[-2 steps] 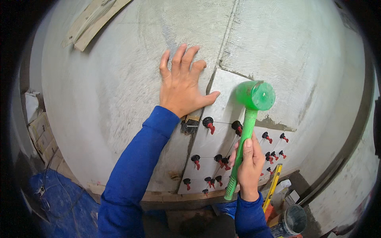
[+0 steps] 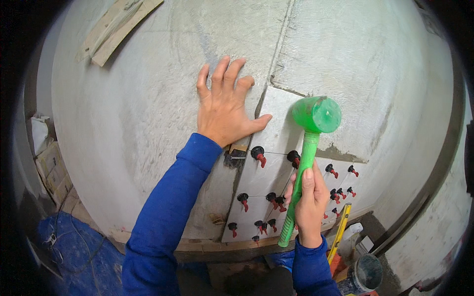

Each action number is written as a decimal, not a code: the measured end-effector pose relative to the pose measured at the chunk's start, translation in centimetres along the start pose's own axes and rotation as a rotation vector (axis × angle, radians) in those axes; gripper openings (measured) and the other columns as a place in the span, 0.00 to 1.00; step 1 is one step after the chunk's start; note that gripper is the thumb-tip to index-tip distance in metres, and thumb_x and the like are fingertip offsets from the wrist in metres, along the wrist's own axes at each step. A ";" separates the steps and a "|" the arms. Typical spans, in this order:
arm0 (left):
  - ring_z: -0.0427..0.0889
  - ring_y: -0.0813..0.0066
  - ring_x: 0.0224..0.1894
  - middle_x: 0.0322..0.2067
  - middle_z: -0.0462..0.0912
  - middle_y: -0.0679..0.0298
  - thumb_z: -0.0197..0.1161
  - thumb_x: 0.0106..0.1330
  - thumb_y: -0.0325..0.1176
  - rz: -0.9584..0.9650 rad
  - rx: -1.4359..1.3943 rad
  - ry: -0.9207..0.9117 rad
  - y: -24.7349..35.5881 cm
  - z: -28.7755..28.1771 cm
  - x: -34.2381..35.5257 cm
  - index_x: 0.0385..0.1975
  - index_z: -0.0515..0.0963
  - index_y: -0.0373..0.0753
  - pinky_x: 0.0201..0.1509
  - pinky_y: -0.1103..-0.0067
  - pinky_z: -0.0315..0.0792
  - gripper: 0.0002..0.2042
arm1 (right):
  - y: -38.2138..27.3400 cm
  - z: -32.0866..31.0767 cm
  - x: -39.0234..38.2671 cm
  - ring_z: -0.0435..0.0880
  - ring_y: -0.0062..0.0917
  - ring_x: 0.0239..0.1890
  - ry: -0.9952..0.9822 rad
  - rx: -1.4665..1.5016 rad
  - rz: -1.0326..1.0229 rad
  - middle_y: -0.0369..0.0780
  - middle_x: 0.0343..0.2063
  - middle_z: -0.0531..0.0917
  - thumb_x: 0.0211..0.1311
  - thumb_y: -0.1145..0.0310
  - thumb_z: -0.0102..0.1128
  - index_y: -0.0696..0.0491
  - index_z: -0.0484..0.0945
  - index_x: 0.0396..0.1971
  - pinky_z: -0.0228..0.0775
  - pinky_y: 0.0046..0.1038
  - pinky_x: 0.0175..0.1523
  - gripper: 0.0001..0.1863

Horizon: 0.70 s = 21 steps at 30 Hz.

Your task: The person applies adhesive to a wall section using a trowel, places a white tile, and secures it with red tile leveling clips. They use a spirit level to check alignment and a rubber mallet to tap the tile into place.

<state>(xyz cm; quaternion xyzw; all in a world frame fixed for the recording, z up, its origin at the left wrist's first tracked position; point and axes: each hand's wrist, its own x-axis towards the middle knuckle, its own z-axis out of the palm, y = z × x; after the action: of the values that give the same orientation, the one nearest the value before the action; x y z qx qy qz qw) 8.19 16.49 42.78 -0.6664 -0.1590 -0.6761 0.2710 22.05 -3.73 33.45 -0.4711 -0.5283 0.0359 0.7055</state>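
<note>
My left hand [image 2: 222,108] is spread with bent fingers against the grey wall [image 2: 143,93], its thumb reaching onto the top white tile [image 2: 275,126]. My right hand [image 2: 309,207] grips the handle of a green rubber mallet [image 2: 316,113], whose head is over that top tile; whether it touches the tile I cannot tell. Lower white tiles [image 2: 256,180] carry several red-and-black levelling clips [image 2: 258,157]; some are hidden behind the mallet handle and my right hand.
Wooden boards [image 2: 111,34] are at the upper left. A blue tarp [image 2: 79,251] with cables and stacked tiles [image 2: 54,172] lie at the lower left. A yellow level [image 2: 339,232] and a bucket [image 2: 366,271] stand at the lower right.
The mallet and my right hand have shifted slightly up and to the left. My left hand is almost still, spread against the wall.
</note>
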 end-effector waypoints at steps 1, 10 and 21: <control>0.53 0.55 0.76 0.68 0.65 0.57 0.74 0.46 0.61 0.004 0.002 0.003 0.0 0.0 0.0 0.48 0.75 0.45 0.77 0.47 0.40 0.34 | 0.0 0.1 0.3 0.76 0.15 0.23 -0.005 0.003 0.016 0.35 0.33 0.78 0.83 0.56 0.45 0.57 0.66 0.72 0.69 0.19 0.25 0.28; 0.53 0.55 0.76 0.68 0.65 0.57 0.74 0.48 0.62 0.016 0.016 -0.017 -0.3 -0.1 0.2 0.49 0.75 0.46 0.78 0.47 0.40 0.34 | 1.1 -0.9 0.2 0.78 0.16 0.23 0.002 0.045 0.039 0.36 0.34 0.78 0.83 0.55 0.46 0.59 0.67 0.71 0.70 0.19 0.24 0.28; 0.54 0.60 0.75 0.68 0.65 0.59 0.72 0.53 0.59 -0.018 -0.239 0.010 -1.5 -0.6 -0.6 0.46 0.78 0.47 0.79 0.49 0.38 0.27 | -0.3 -3.5 -4.2 0.77 0.21 0.18 0.111 0.019 -0.058 0.40 0.34 0.79 0.82 0.56 0.47 0.59 0.73 0.52 0.70 0.21 0.21 0.20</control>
<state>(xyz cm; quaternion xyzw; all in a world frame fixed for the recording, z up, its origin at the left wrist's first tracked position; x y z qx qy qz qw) 6.86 17.47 42.33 -0.6892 -0.0821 -0.6959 0.1842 22.79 -8.37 30.65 -0.4502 -0.5013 -0.0057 0.7389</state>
